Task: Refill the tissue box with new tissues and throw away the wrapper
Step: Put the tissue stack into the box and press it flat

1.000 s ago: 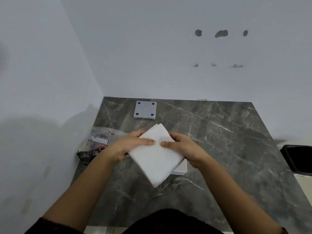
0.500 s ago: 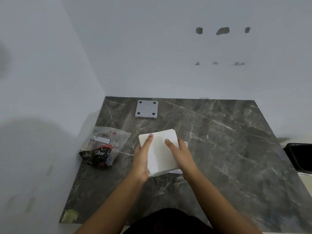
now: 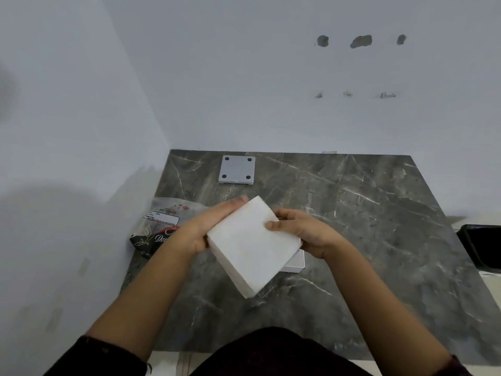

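Observation:
A thick white stack of tissues point(image 3: 252, 245) is held tilted above the dark marble table point(image 3: 366, 226), one corner pointing toward me. My left hand point(image 3: 206, 229) grips its left edge and my right hand point(image 3: 301, 232) grips its right edge. Under the stack, only a white corner of the tissue box point(image 3: 295, 264) shows on the table. The box's grey lid or base plate point(image 3: 237, 169), with dark round feet at its corners, lies flat near the back wall. The empty tissue wrapper point(image 3: 160, 226), clear and black with printed labels, lies crumpled at the table's left edge.
White walls close off the table at the back and on the left. A black bin point(image 3: 482, 245) stands on the floor beyond the table's right edge. My dark-clothed lap point(image 3: 271, 351) is at the near edge.
Half a second ago both hands pressed the stack flat over the box. Now the stack is lifted off it, turned diagonally, and gripped at both sides.

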